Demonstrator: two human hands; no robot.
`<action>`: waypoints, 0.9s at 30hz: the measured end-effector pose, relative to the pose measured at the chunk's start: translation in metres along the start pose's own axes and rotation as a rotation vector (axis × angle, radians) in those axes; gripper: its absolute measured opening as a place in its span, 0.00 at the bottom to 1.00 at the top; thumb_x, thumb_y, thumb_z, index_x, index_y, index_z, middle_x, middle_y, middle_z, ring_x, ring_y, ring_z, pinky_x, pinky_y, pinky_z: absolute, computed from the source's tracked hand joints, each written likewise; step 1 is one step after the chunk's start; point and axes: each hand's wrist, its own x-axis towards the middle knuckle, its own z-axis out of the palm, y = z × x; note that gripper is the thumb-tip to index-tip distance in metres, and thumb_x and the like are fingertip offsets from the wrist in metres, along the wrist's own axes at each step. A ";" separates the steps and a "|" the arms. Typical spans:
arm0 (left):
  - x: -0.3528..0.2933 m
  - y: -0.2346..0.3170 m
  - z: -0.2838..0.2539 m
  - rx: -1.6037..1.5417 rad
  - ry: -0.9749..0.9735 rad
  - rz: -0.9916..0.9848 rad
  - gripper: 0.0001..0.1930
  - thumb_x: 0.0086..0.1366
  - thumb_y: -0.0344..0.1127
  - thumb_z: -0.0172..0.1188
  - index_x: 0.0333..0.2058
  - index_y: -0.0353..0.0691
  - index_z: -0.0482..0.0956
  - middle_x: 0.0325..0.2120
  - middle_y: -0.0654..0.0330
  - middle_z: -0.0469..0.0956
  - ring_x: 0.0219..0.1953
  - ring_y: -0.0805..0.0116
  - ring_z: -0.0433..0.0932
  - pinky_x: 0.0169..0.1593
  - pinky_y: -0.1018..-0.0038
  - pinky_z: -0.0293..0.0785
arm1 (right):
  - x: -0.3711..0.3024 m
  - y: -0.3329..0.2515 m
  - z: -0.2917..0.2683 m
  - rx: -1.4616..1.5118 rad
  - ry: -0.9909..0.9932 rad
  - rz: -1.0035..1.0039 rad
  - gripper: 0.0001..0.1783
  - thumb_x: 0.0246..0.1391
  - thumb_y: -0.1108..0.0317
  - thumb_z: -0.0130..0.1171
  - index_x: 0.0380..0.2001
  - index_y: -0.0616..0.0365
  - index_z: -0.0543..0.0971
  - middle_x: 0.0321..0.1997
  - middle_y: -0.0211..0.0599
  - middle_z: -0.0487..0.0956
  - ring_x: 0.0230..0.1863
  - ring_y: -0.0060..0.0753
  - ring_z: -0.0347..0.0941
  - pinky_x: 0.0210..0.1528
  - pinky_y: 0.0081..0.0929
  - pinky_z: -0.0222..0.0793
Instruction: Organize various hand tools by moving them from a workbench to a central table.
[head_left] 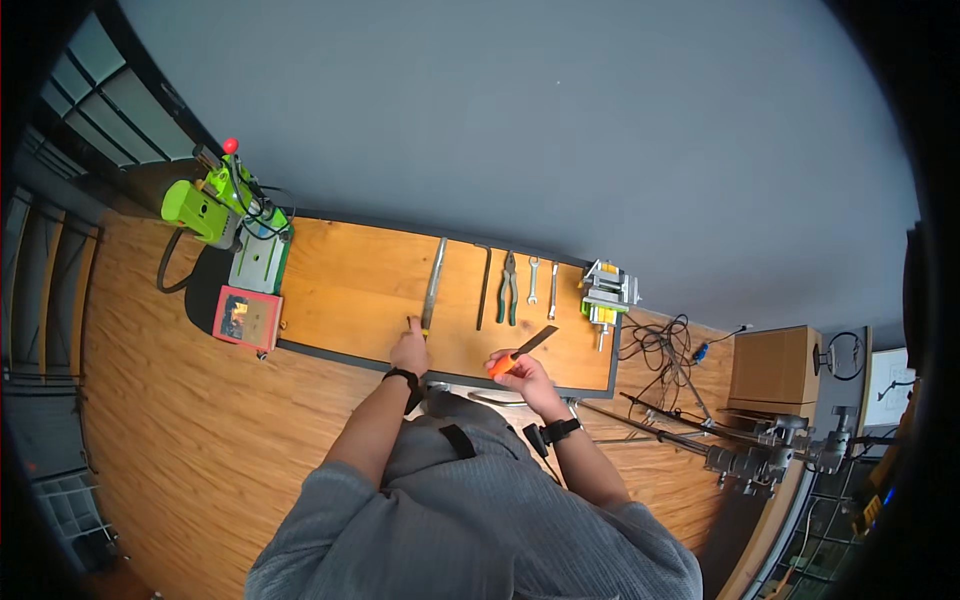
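Observation:
My right hand (529,379) is closed around the orange handle of a file-like tool (536,341). Its flat dark blade points up and to the right, over the near part of the wooden bench top (350,270). My left hand (409,352) is at the bench's near edge, beside the lower end of a long silver blade-like tool (434,285) with some yellow near that end. The left fingers look closed, with a small dark tip showing by them; what they hold is hidden. To the right lie a black hex key (484,290), green-handled pliers (508,290) and a wrench (533,281).
Another slim wrench (553,291) lies near a bench vise (607,292) at the right end. A green drill press (225,205) and a red-framed box (246,318) occupy the left end. Tangled black cables (662,345), a cardboard box (772,367) and metal stands (750,458) are at the right.

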 end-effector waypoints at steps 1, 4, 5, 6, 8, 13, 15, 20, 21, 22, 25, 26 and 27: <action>0.000 -0.005 -0.003 -0.090 0.020 -0.082 0.35 0.56 0.36 0.63 0.60 0.38 0.58 0.44 0.40 0.77 0.46 0.43 0.79 0.49 0.56 0.76 | 0.004 0.005 -0.003 -0.080 -0.033 -0.052 0.14 0.57 0.81 0.58 0.47 0.59 0.74 0.50 0.32 0.79 0.52 0.23 0.73 0.57 0.24 0.68; -0.001 -0.026 -0.008 -0.198 0.123 -0.252 0.33 0.54 0.39 0.63 0.58 0.38 0.65 0.42 0.40 0.78 0.45 0.43 0.79 0.49 0.56 0.76 | 0.009 0.015 0.013 -0.005 0.082 -0.062 0.15 0.57 0.81 0.59 0.47 0.59 0.75 0.51 0.32 0.78 0.53 0.24 0.73 0.58 0.24 0.67; -0.001 -0.038 -0.012 -0.222 0.118 -0.240 0.29 0.53 0.40 0.62 0.54 0.37 0.70 0.42 0.40 0.79 0.46 0.44 0.79 0.50 0.57 0.76 | 0.008 0.016 0.019 0.001 0.103 -0.056 0.14 0.56 0.82 0.58 0.46 0.60 0.76 0.51 0.32 0.79 0.53 0.25 0.73 0.58 0.24 0.67; -0.005 -0.052 -0.016 -0.250 0.118 -0.234 0.25 0.53 0.40 0.61 0.49 0.35 0.75 0.42 0.40 0.79 0.47 0.44 0.79 0.50 0.57 0.76 | 0.012 0.017 0.024 -0.009 0.074 -0.054 0.14 0.56 0.82 0.58 0.46 0.60 0.76 0.51 0.32 0.79 0.53 0.25 0.73 0.58 0.24 0.67; -0.014 -0.070 -0.028 -0.275 0.079 -0.239 0.23 0.53 0.40 0.60 0.46 0.35 0.78 0.43 0.41 0.80 0.47 0.44 0.79 0.51 0.58 0.76 | 0.016 0.019 0.026 -0.048 0.021 -0.048 0.15 0.55 0.84 0.57 0.45 0.60 0.77 0.51 0.33 0.79 0.53 0.25 0.73 0.58 0.24 0.67; -0.074 -0.172 0.011 -0.399 0.213 -0.131 0.20 0.49 0.41 0.59 0.40 0.40 0.84 0.41 0.44 0.81 0.47 0.46 0.79 0.51 0.58 0.76 | 0.034 0.016 0.083 -0.203 -0.133 0.022 0.15 0.53 0.80 0.60 0.45 0.59 0.76 0.50 0.35 0.80 0.54 0.29 0.74 0.57 0.26 0.68; -0.112 -0.193 0.027 -0.491 0.315 -0.219 0.19 0.48 0.41 0.59 0.37 0.39 0.84 0.38 0.44 0.82 0.44 0.45 0.81 0.47 0.57 0.77 | 0.039 0.019 0.109 -0.386 -0.233 0.041 0.14 0.52 0.78 0.60 0.44 0.58 0.77 0.49 0.34 0.80 0.52 0.29 0.74 0.54 0.28 0.70; -0.238 -0.188 0.002 -0.408 0.411 -0.139 0.15 0.49 0.43 0.62 0.32 0.40 0.85 0.30 0.45 0.82 0.35 0.45 0.81 0.40 0.55 0.78 | 0.042 0.035 0.163 -0.394 -0.320 0.043 0.16 0.53 0.80 0.59 0.45 0.57 0.75 0.46 0.34 0.79 0.47 0.26 0.74 0.47 0.22 0.71; -0.269 -0.199 0.009 -0.403 0.427 -0.194 0.14 0.50 0.43 0.62 0.33 0.42 0.85 0.30 0.46 0.82 0.35 0.46 0.81 0.40 0.54 0.77 | 0.043 0.046 0.180 -0.403 -0.368 0.077 0.15 0.54 0.81 0.59 0.44 0.56 0.75 0.46 0.34 0.79 0.46 0.24 0.75 0.44 0.20 0.71; -0.302 -0.219 0.018 -0.398 0.443 -0.251 0.14 0.50 0.43 0.61 0.33 0.44 0.85 0.30 0.47 0.82 0.35 0.46 0.81 0.39 0.54 0.77 | 0.046 0.061 0.209 -0.399 -0.441 0.084 0.16 0.53 0.82 0.58 0.44 0.56 0.75 0.45 0.33 0.79 0.44 0.22 0.75 0.41 0.18 0.71; -0.401 -0.281 0.077 -0.458 0.500 -0.428 0.12 0.52 0.44 0.60 0.33 0.47 0.84 0.27 0.52 0.82 0.32 0.49 0.81 0.35 0.54 0.75 | 0.037 0.118 0.298 -0.401 -0.698 0.122 0.16 0.50 0.85 0.58 0.42 0.56 0.75 0.43 0.33 0.80 0.40 0.23 0.75 0.40 0.18 0.71; -0.436 -0.300 0.101 -0.531 0.476 -0.501 0.13 0.52 0.45 0.60 0.34 0.47 0.84 0.28 0.53 0.82 0.33 0.49 0.81 0.36 0.54 0.75 | 0.025 0.134 0.329 -0.416 -0.765 0.159 0.17 0.49 0.85 0.58 0.42 0.56 0.75 0.42 0.33 0.80 0.39 0.22 0.75 0.39 0.18 0.71; -0.467 -0.316 0.127 -0.592 0.524 -0.572 0.14 0.52 0.45 0.60 0.36 0.49 0.85 0.30 0.52 0.83 0.35 0.49 0.81 0.38 0.54 0.75 | 0.016 0.154 0.356 -0.440 -0.860 0.144 0.16 0.49 0.84 0.59 0.41 0.56 0.75 0.40 0.32 0.80 0.37 0.21 0.75 0.37 0.18 0.70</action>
